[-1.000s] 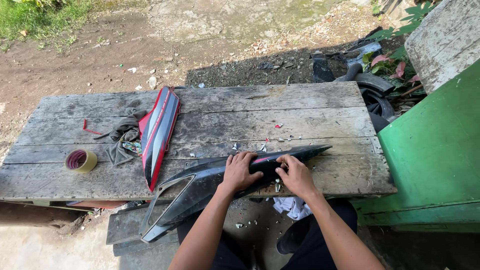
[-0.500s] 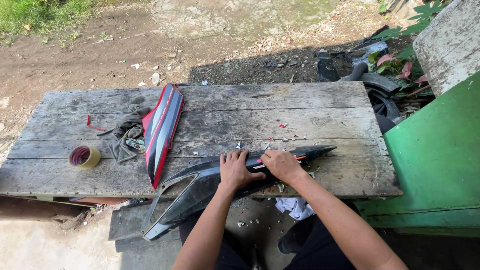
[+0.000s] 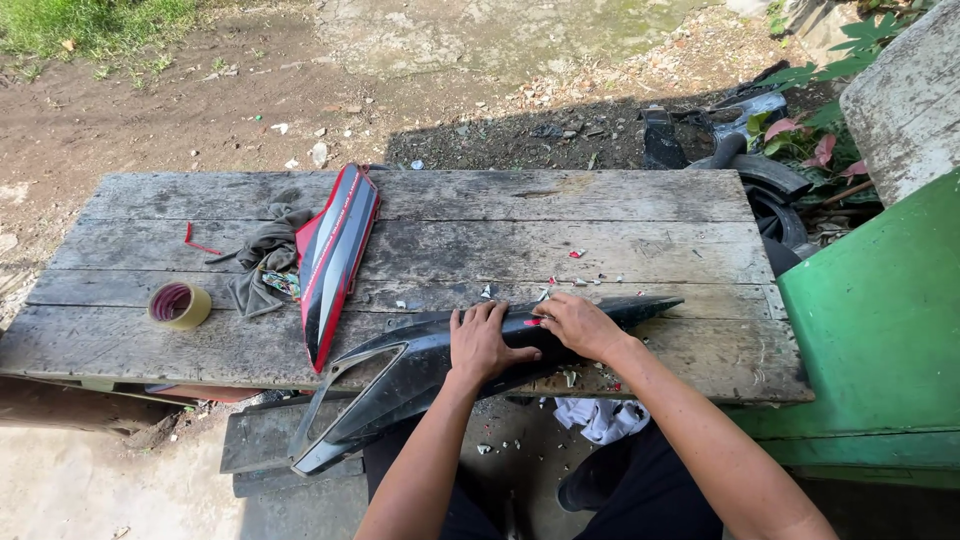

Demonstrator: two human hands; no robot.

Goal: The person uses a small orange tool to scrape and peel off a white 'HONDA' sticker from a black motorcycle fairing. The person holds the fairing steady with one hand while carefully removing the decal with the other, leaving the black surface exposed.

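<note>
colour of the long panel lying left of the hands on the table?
Red panel with black and pale grey stripes running lengthwise, seen in the head view.

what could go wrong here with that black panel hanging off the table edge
1. The black panel overhangs the near edge of the wooden table; only the left hand and right hand press it down, so it might tip off if pressure eases.
2. Small broken chips lie scattered near the hands and could perhaps nick bare skin.
3. The red panel lies close by and might get knocked if the black one swings.
</note>
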